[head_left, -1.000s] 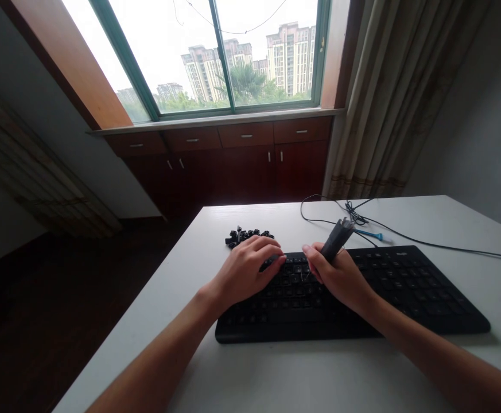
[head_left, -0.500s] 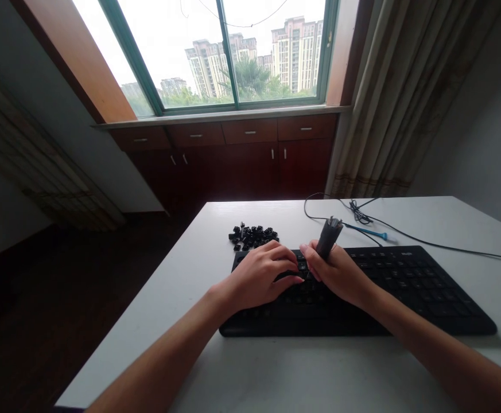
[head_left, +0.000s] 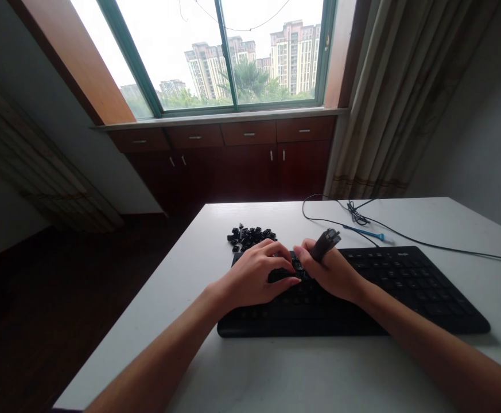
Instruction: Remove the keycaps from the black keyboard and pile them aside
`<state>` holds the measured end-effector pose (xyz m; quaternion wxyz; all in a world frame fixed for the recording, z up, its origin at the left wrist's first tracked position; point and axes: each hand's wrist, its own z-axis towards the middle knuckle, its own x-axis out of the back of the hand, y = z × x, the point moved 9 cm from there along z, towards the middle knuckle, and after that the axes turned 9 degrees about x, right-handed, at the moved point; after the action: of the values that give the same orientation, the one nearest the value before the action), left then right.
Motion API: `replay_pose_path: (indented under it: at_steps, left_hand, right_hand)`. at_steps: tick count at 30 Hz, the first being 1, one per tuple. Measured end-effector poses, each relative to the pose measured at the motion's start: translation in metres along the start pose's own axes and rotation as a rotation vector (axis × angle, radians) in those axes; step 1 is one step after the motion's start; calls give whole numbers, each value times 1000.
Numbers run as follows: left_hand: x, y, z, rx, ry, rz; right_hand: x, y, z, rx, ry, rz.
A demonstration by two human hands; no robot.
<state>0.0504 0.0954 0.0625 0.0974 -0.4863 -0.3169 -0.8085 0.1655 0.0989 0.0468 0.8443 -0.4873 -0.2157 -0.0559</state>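
White tabletop (head_left: 302, 373), keyboard (head_left: 405, 287) flat on it. Right hand (head_left: 334, 272) clamped round puller (head_left: 322, 245), left hand (head_left: 254, 275) pressing keys. Probably light brittle plastic, so best gripped by the puller's handle, pulled straight.

Both forearms reach forward, converging at centre; left hand (head_left: 256, 274) palm down, fingers (head_left: 284, 269) curled and pointing right; right hand (head_left: 334, 272) closed in a fist-like grip, thumb side up, knuckles near the left fingertips; wrists low.
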Motion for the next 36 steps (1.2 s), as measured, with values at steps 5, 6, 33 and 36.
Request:
replay_pose_path:
  at_steps: [5,6,33,36]
  left_hand:
    - [-5,-3,1,20,-18,-10]
    - [-6,-3,1,18,-19,-15]
    - [-34,18,3,143,13,42]
    - [-30,19,3,136,34,11]
  right_hand:
    - [0,5,2,-77,-15,-74]
    - [0,5,3,-83,-7,-100]
    - [5,4,13,64,209,75]
    - [5,6,14,47,225,83]
